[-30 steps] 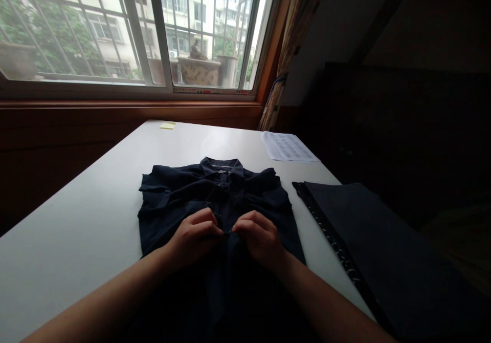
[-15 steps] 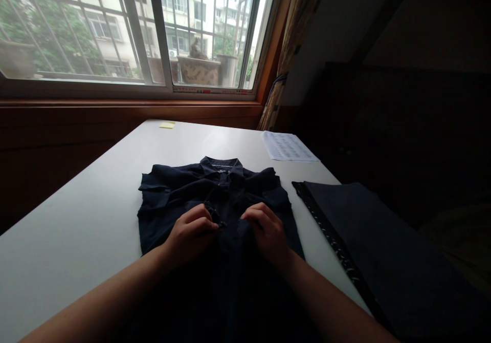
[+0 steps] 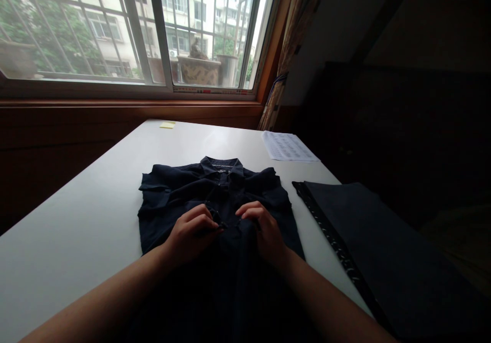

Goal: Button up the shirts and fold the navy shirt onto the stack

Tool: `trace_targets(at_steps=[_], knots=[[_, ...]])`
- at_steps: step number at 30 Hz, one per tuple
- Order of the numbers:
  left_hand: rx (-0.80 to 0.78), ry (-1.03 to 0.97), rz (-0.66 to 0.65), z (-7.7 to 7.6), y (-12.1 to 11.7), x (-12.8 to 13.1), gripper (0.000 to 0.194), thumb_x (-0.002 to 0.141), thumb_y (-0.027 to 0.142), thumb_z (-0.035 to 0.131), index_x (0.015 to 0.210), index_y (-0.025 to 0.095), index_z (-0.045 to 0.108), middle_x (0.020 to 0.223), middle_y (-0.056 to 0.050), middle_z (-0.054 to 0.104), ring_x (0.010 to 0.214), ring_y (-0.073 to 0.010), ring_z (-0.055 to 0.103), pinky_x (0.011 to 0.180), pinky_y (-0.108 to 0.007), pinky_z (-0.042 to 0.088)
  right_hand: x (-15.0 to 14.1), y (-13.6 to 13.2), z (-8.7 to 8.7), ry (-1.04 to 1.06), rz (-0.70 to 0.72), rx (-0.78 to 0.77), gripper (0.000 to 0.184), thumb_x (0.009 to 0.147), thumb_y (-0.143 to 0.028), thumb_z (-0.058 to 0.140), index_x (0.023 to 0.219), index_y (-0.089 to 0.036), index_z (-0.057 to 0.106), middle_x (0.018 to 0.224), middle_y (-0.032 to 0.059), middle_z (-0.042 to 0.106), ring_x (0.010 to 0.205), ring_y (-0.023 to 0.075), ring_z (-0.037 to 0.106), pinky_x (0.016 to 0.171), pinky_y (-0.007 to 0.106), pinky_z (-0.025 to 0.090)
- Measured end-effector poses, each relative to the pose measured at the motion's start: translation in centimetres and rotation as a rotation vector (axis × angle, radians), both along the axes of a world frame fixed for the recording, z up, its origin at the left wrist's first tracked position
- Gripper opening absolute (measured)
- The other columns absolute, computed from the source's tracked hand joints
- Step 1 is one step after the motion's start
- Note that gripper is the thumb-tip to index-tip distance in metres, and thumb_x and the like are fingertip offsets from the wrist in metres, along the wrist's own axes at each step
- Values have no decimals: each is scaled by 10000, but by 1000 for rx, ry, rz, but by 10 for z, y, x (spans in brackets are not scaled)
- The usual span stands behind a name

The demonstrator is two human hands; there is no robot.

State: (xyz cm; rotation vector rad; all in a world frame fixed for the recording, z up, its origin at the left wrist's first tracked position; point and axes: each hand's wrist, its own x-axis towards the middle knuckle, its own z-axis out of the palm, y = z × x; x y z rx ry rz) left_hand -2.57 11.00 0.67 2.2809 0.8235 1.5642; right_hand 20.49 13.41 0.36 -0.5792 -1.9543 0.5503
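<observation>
A dark navy shirt [image 3: 180,192] lies flat on the white table [image 3: 95,199], collar toward the window. My left hand [image 3: 192,233] rests on its front, fingers curled and pinching the placket edge near the middle. My right hand [image 3: 263,228] sits just to the right, fingers bent and pinching the opposite edge of the placket. The two hands almost touch over the shirt's centre line. What lies between the fingertips is too dark to make out beyond the cloth.
A second dark garment [image 3: 368,240] with a studded edge lies at the table's right. A printed sheet [image 3: 287,146] rests at the far right corner and a yellow sticky note [image 3: 168,125] near the window. A curtain [image 3: 291,51] hangs at the right of the window.
Both hands have shifted slightly up the shirt front. The right hand drew apart from the left, then came back toward the placket.
</observation>
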Motion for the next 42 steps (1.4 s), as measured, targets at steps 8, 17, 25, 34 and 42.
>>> trace_targets(at_steps=[8, 17, 25, 34, 42], knots=[[-10, 13, -2, -2, 0, -1, 103, 835, 150, 739, 840, 174, 639, 745, -4, 582, 633, -103, 568, 558, -198, 473, 2, 1, -7, -56, 39, -85, 128, 989, -170, 467, 1071, -254, 521, 975, 29, 711, 900, 172, 675, 830, 347, 523], [-18, 25, 1, -1, 0, 0, 104, 842, 158, 733, 835, 173, 631, 743, -4, 580, 633, -105, 570, 553, -203, 474, 3, 0, -7, -120, -6, -64, 171, 980, -177, 494, 1108, -241, 589, 941, 35, 716, 856, 174, 674, 801, 325, 533], [-6, 25, 2, -1, 1, 0, 109, 849, 159, 728, 838, 174, 621, 749, -1, 573, 634, -101, 566, 553, -201, 478, 1, 0, 1, -169, 99, -23, 270, 981, -144, 475, 1151, -238, 662, 974, 57, 711, 880, 185, 665, 799, 327, 531], [-31, 34, 3, -8, 0, -3, 146, 828, 132, 748, 849, 173, 609, 767, 2, 569, 645, -95, 559, 566, -197, 464, -3, 1, 3, -257, 186, -59, 215, 918, -96, 511, 1036, -205, 652, 941, 71, 670, 872, 194, 650, 783, 321, 535], [-5, 28, 14, -4, 0, -1, 155, 817, 110, 746, 832, 168, 602, 748, 9, 565, 626, -87, 549, 554, -179, 452, -4, 3, -3, -406, 232, 18, 263, 865, -75, 553, 1070, -183, 679, 954, 87, 674, 869, 200, 616, 778, 331, 508]])
